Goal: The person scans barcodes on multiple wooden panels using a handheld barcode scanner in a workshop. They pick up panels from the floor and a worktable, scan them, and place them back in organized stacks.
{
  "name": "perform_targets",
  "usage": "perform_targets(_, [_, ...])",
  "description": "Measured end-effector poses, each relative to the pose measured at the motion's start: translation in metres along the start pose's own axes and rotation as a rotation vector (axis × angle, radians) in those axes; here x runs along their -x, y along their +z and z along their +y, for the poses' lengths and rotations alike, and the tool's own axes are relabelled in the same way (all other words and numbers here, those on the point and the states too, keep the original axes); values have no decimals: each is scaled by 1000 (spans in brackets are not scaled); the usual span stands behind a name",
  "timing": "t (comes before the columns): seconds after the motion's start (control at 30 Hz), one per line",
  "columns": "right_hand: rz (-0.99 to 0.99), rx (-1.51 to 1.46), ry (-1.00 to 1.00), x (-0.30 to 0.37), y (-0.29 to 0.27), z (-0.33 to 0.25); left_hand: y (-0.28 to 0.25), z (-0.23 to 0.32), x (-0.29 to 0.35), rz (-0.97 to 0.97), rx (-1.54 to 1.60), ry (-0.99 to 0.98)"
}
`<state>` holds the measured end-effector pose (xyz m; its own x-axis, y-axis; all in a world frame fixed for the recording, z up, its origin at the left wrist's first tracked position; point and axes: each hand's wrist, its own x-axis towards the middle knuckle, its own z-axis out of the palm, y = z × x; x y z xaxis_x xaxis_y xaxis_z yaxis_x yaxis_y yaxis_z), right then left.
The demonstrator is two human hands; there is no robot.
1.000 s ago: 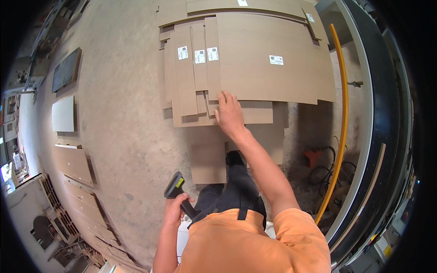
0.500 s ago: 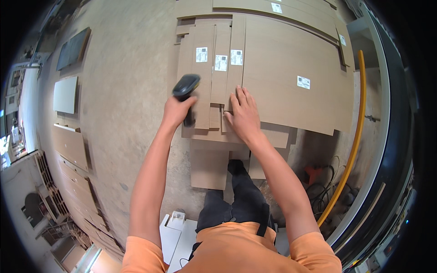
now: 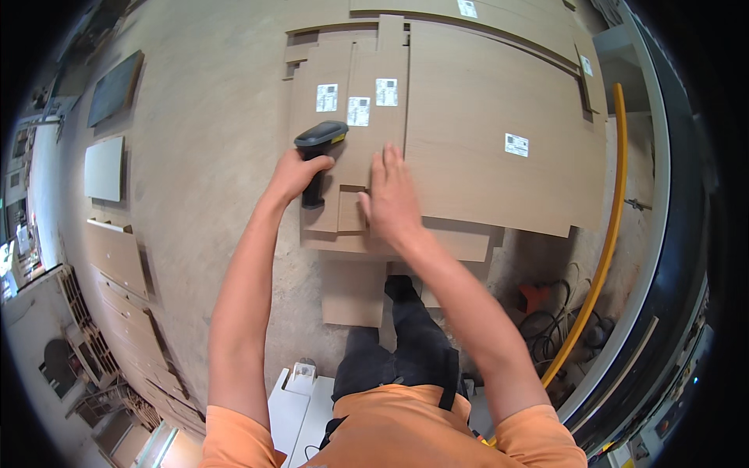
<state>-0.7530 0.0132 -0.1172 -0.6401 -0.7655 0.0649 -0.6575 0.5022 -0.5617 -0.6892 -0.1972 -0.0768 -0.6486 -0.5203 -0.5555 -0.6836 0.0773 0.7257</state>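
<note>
My left hand (image 3: 292,176) grips a black barcode scanner (image 3: 320,136) by its handle, with the scanner head above the panels at the stack's left side. My right hand (image 3: 393,196) lies with its fingers stretched out on a narrow brown board strip (image 3: 390,129), thumb held apart. Left of it are other narrow boards (image 3: 331,74), and to the right is a wide board (image 3: 484,93). White printed labels (image 3: 359,111) are stuck on the boards. My right hand covers the lower part of the strip.
More labelled boards (image 3: 437,19) lie at the far end of the stack. A yellow curved rail (image 3: 605,265) runs along the right, with black cables (image 3: 558,312) on the floor beside it. Several panels (image 3: 117,253) are set down along the left; a white surface (image 3: 289,409) stands near my legs.
Both hands have shifted left in view, as have the narrow boards. The strip under my right hand now juts farther past the boards beside it at the far end. The scanner stays held.
</note>
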Motion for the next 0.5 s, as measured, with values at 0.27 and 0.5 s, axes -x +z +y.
perform_targets(0.27, [43,-454,384,97,-2,-60,2,11,6,3,-24,12])
perform_targets(0.5, [93,-560,449,102,19,-58,1,14,8,-33,-53,-53])
